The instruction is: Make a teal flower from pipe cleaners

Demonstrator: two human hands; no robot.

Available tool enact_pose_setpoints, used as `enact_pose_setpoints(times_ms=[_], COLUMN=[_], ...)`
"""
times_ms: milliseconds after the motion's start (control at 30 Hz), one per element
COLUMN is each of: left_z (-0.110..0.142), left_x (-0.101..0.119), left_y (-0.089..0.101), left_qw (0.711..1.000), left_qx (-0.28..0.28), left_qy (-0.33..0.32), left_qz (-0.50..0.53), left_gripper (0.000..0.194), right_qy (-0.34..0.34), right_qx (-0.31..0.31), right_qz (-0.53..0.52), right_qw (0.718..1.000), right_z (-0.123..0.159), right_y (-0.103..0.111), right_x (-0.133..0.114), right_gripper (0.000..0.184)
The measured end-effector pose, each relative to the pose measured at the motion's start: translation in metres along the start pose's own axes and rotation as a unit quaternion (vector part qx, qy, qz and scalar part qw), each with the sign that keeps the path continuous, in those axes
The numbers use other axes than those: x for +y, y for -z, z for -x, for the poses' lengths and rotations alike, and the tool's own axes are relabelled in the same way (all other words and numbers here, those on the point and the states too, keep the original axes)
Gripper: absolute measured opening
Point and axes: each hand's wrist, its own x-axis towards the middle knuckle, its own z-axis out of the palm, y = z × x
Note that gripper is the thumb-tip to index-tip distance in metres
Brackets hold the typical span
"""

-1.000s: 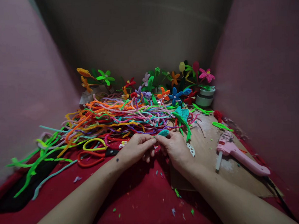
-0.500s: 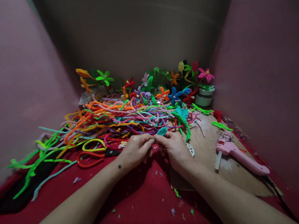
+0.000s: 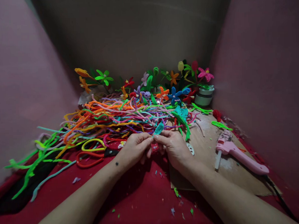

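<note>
Scraps (image 3: 192,211) of green and lilac fuzz dot the red cloth (image 3: 140,203) nearest the person, between two bare forearms. To the right, a pink glue gun (image 3: 243,156) lies on a brown board (image 3: 227,179), its pale stick pointing back toward the near edge. Left of the hands, scissors (image 3: 110,153) with one red and one yellow loop rest on the cloth. At the middle, left hand (image 3: 138,145) and right hand (image 3: 176,148) meet, both with thumb and forefinger pinched at the lower end of a teal petal (image 3: 159,128), which tilts up and to the right just above their fingertips. A white disc (image 3: 190,149) with holes shows beside the right hand. Beyond spreads a tangled heap of fuzzy stems (image 3: 112,118) in many colours, with a teal flower (image 3: 181,113) at its right. Farther off, fuzzy blooms (image 3: 175,95) stand in a row, a pale jar (image 3: 204,97) at its right end, before a grey wall (image 3: 137,34).
</note>
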Motion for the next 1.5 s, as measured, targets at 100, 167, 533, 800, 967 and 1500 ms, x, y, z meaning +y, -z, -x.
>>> enact_pose_setpoints(times_ms=[100,167,533,800,967,1500], left_z=[0.000,-0.001,-0.004,-0.007,-0.007,-0.005], left_x=[0.001,0.002,-0.001,-0.007,-0.007,-0.004], left_y=[0.001,0.002,0.006,0.008,0.009,0.001], left_qw=[1.000,1.000,0.985,0.979,0.983,0.978], left_qx=[-0.012,-0.015,0.089,0.062,0.004,0.191], left_qy=[0.008,0.004,-0.012,-0.002,0.016,-0.078], left_qz=[0.007,-0.010,0.147,0.194,0.180,-0.019], left_gripper=[0.029,0.029,0.017,0.017,0.018,0.018], right_qy=[-0.001,-0.006,-0.087,-0.087,-0.086,-0.110], right_qx=[0.001,0.010,-0.106,-0.114,-0.118,-0.090], right_qz=[-0.002,0.002,0.034,-0.013,-0.007,0.021], right_qw=[1.000,1.000,0.990,0.990,0.989,0.990], right_z=[-0.001,0.000,0.006,0.005,0.005,0.006], right_y=[0.000,0.000,-0.002,-0.002,-0.002,-0.007], right_x=[0.000,-0.001,0.001,0.005,0.005,0.006], right_gripper=[0.018,0.021,0.015,0.011,0.013,0.017])
